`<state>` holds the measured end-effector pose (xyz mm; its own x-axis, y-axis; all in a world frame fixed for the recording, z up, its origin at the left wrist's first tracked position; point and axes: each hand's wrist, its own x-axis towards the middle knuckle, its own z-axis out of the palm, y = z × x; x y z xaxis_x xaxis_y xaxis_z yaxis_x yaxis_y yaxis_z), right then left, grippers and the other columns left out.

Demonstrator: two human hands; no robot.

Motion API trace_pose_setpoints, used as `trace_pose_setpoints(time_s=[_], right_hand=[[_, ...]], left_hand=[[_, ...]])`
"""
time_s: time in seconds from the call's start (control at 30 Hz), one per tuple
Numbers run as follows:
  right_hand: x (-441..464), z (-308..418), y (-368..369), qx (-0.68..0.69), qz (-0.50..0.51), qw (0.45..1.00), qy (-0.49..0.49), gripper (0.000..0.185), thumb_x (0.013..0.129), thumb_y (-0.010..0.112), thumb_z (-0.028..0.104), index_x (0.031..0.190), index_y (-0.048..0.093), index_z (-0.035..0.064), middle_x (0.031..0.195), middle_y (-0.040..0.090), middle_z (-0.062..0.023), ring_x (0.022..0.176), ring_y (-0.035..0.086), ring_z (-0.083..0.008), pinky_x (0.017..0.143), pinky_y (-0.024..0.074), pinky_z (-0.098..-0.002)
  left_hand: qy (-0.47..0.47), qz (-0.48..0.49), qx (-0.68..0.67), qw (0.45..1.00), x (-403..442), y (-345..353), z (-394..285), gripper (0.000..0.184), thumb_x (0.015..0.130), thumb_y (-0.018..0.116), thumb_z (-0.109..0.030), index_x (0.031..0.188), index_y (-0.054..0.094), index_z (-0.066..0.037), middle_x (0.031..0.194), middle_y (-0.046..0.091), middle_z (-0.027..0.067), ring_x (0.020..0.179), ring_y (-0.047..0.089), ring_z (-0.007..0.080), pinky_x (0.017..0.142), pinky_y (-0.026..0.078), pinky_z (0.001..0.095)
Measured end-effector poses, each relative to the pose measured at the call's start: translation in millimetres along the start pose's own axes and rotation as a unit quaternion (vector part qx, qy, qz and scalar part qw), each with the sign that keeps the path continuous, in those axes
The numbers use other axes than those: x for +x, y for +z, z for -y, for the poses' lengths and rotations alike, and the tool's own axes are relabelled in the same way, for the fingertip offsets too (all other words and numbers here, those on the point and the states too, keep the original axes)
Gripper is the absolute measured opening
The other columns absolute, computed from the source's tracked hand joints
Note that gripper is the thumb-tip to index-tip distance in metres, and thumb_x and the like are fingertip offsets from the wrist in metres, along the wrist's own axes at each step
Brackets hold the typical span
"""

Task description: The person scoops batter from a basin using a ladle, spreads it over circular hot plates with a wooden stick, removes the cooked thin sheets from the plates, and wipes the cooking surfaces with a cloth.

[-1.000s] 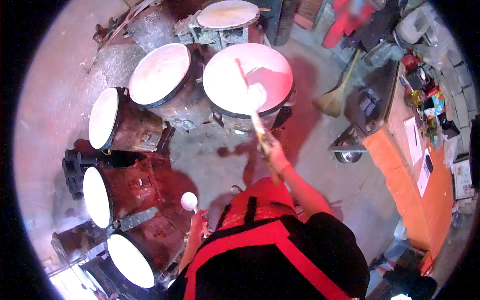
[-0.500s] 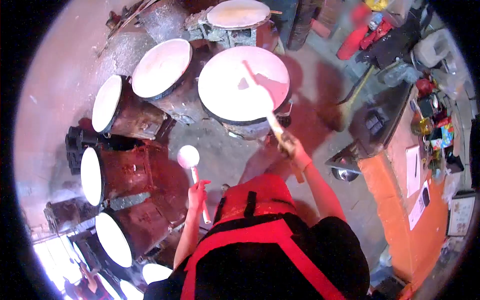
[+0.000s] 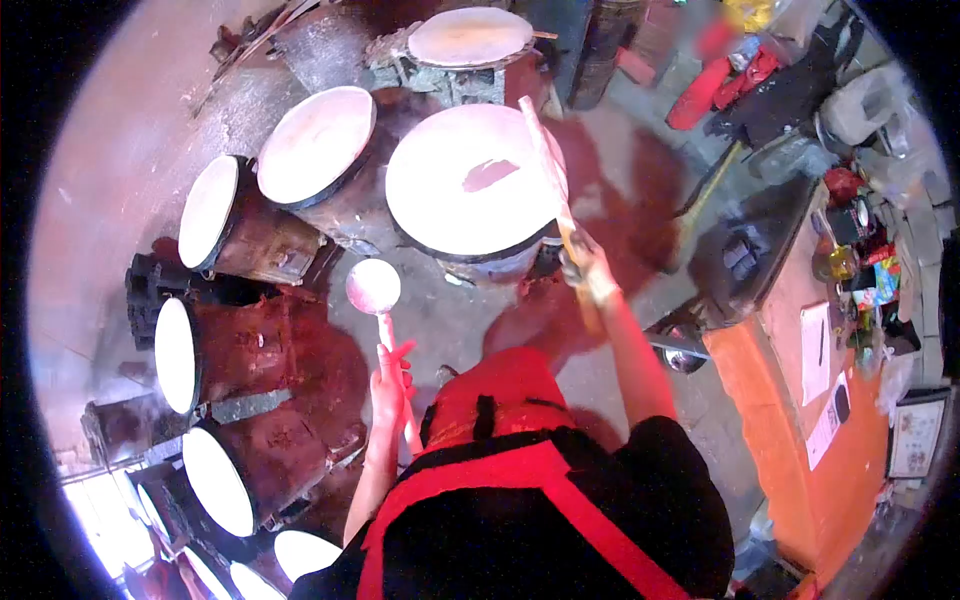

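My left hand [image 3: 390, 387] is closed around the handle of a ladle [image 3: 373, 287], whose round pale head points up, clear of the drums. In my right hand [image 3: 590, 264] is a long wooden stick [image 3: 546, 165], gripped near its lower part. The stick's upper part lies across the right edge of a large round drum-like vessel [image 3: 440, 190] with a white top. A darker pinkish patch shows in the white surface. Whether the stick touches the surface, I cannot tell.
Several similar white-topped vessels [image 3: 318, 146] curve along the left. A low round top [image 3: 470, 37] stands behind. At the right are a broom [image 3: 710, 190], an orange-sided table [image 3: 775, 440] with papers, and a metal bowl [image 3: 684, 357].
The stick in my right hand has moved to the vessel's right edge and stands steeper. My left hand has come up with the ladle. The view has shifted slightly.
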<state>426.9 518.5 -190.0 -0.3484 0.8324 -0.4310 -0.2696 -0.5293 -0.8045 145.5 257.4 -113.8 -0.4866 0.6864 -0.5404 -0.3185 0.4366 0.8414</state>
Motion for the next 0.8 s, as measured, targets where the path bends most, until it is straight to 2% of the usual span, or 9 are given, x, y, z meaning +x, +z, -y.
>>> trace_pose_setpoints(time_s=[0.17, 0.27, 0.33, 0.43, 0.53, 0.57, 0.67, 0.7, 0.8], right_hand=[[43, -34, 59, -0.124, -0.030, 0.991, -0.034, 0.021, 0.091, 0.056, 0.027, 0.103, 0.063, 0.0126, 0.064, 0.053, 0.0008, 0.047, 0.046, -0.0118, 0.043, 0.0374, -0.0274], [18, -48, 47, -0.282, -0.110, 0.927, -0.222, 0.037, 0.092, 0.052, 0.019, 0.126, 0.052, 0.0054, 0.114, 0.061, -0.0097, 0.101, 0.057, -0.0160, 0.085, 0.0440, -0.0275], [5, -71, 48, 0.041, -0.041, 0.931, -0.361, 0.043, 0.092, 0.053, 0.017, 0.132, 0.045, 0.0053, 0.133, 0.048, -0.0089, 0.115, 0.050, -0.0152, 0.095, 0.0376, -0.0242], [12, -103, 81, -0.077, -0.150, 0.934, -0.314, 0.039, 0.090, 0.054, 0.016, 0.127, 0.050, 0.0067, 0.121, 0.055, -0.0127, 0.102, 0.056, -0.0191, 0.089, 0.0419, -0.0270], [14, -88, 112, -0.302, -0.120, 0.929, -0.176, 0.035, 0.088, 0.056, 0.015, 0.122, 0.055, 0.0081, 0.110, 0.063, -0.0164, 0.089, 0.061, -0.0229, 0.083, 0.0462, -0.0298], [10, -76, 114, -0.260, -0.100, 0.924, -0.263, 0.033, 0.087, 0.058, 0.017, 0.118, 0.058, 0.0077, 0.107, 0.065, -0.0137, 0.092, 0.062, -0.0232, 0.082, 0.0461, -0.0295], [-10, -67, 83, -0.281, -0.198, 0.906, -0.248, 0.036, 0.088, 0.058, 0.016, 0.122, 0.055, 0.0045, 0.112, 0.063, -0.0127, 0.099, 0.058, -0.0151, 0.087, 0.0437, -0.0279], [3, -89, 71, -0.181, -0.234, 0.877, -0.379, 0.036, 0.090, 0.055, 0.014, 0.123, 0.053, 0.0022, 0.117, 0.061, -0.0116, 0.104, 0.057, -0.0159, 0.090, 0.0429, -0.0267], [17, -133, 81, 0.019, -0.180, 0.921, -0.344, 0.034, 0.089, 0.055, 0.008, 0.123, 0.053, 0.0010, 0.114, 0.061, -0.0074, 0.104, 0.056, -0.0138, 0.093, 0.0408, -0.0244]], left_hand=[[0.043, -0.058, -0.049, 0.996, -5, 9, -25, 0.046, 0.096, 0.042, -0.043, 0.132, 0.040, -0.015, 0.068, 0.042, -0.0025, 0.051, 0.038, 0.0051, 0.042, 0.029, 0.0197], [0.002, 0.026, -0.014, 1.000, -1, -18, -30, 0.025, 0.096, 0.046, -0.033, 0.109, 0.049, -0.011, 0.065, 0.043, -0.0040, 0.048, 0.039, 0.0066, 0.042, 0.032, 0.0206], [0.011, 0.047, 0.024, 0.999, -4, -26, -33, 0.023, 0.095, 0.048, -0.029, 0.104, 0.052, -0.008, 0.065, 0.044, -0.0035, 0.049, 0.042, 0.0071, 0.044, 0.034, 0.0203], [0.009, 0.064, -0.037, 0.997, 12, -39, -20, 0.020, 0.094, 0.051, -0.024, 0.099, 0.052, -0.005, 0.068, 0.048, -0.0018, 0.052, 0.046, 0.0076, 0.046, 0.037, 0.0192], [-0.043, 0.120, -0.078, 0.989, 21, -47, -24, 0.017, 0.092, 0.054, -0.019, 0.099, 0.052, -0.004, 0.074, 0.051, -0.0002, 0.057, 0.047, 0.0066, 0.044, 0.036, 0.0174], [-0.056, 0.146, -0.107, 0.982, 25, -52, -20, 0.017, 0.092, 0.055, -0.018, 0.099, 0.052, -0.004, 0.074, 0.051, -0.0003, 0.056, 0.046, 0.0063, 0.043, 0.035, 0.0169], [-0.084, 0.108, -0.114, 0.984, 32, -58, -10, 0.020, 0.092, 0.054, -0.019, 0.103, 0.051, -0.002, 0.075, 0.049, -0.0008, 0.054, 0.041, 0.0056, 0.041, 0.031, 0.0166], [-0.084, 0.105, -0.114, 0.984, 32, -57, -11, 0.021, 0.092, 0.054, -0.019, 0.104, 0.051, -0.002, 0.075, 0.049, -0.0009, 0.053, 0.041, 0.0055, 0.041, 0.031, 0.0166], [-0.064, 0.122, -0.082, 0.987, 29, -54, -13, 0.023, 0.092, 0.053, -0.020, 0.106, 0.050, -0.001, 0.074, 0.049, -0.0010, 0.053, 0.040, 0.0053, 0.041, 0.030, 0.0167]])
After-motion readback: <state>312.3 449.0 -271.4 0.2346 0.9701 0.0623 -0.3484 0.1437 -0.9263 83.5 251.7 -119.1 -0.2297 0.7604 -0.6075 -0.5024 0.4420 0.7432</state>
